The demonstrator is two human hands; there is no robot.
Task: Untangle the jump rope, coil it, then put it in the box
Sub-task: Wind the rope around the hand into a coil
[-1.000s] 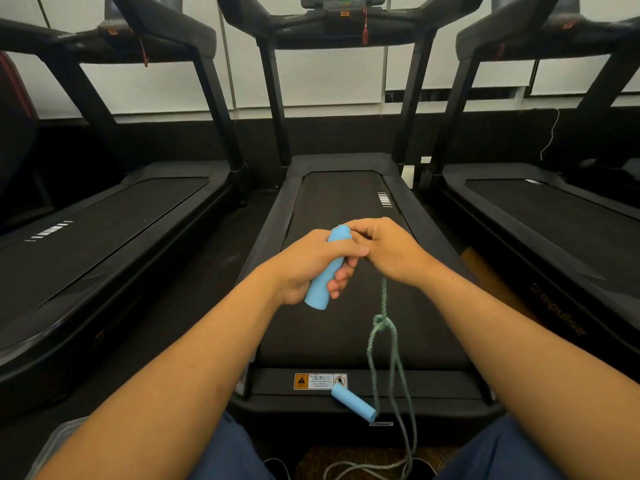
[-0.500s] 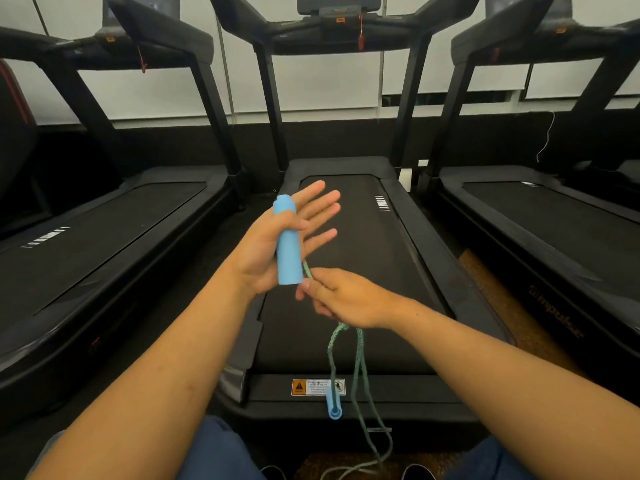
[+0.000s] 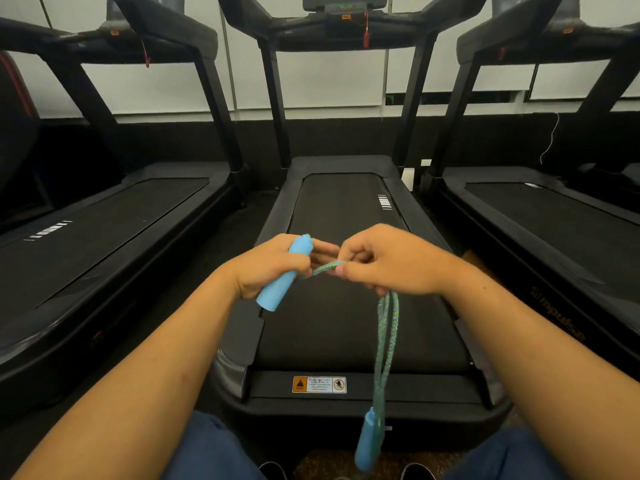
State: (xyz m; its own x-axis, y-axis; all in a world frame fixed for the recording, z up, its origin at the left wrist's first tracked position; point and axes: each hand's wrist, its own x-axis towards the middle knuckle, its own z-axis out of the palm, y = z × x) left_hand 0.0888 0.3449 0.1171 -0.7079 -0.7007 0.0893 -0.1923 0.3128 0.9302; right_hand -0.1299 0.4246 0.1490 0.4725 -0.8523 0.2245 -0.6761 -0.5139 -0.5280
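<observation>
My left hand (image 3: pixel 273 263) is closed around one light-blue handle (image 3: pixel 282 277) of the jump rope, the handle tilted with its lower end toward me. A short stretch of green braided rope (image 3: pixel 325 267) runs from that hand to my right hand (image 3: pixel 388 261), which pinches it. Below the right hand, two or three strands of the rope (image 3: pixel 388 327) hang down together. The second blue handle (image 3: pixel 367 441) dangles at their bottom, between my knees. No box is in view.
I sit at the foot of a black treadmill (image 3: pixel 346 237), its rear end with a warning sticker (image 3: pixel 319 384) just beyond my knees. Two more treadmills (image 3: pixel 104 220) stand left and right (image 3: pixel 554 220). My shoe tips (image 3: pixel 273 471) show at the bottom.
My left hand, open-fingered half a second ago, has closed around the handle and dropped lower. My right hand rose level with it, pulling the rope up; the dangling handle swung right.
</observation>
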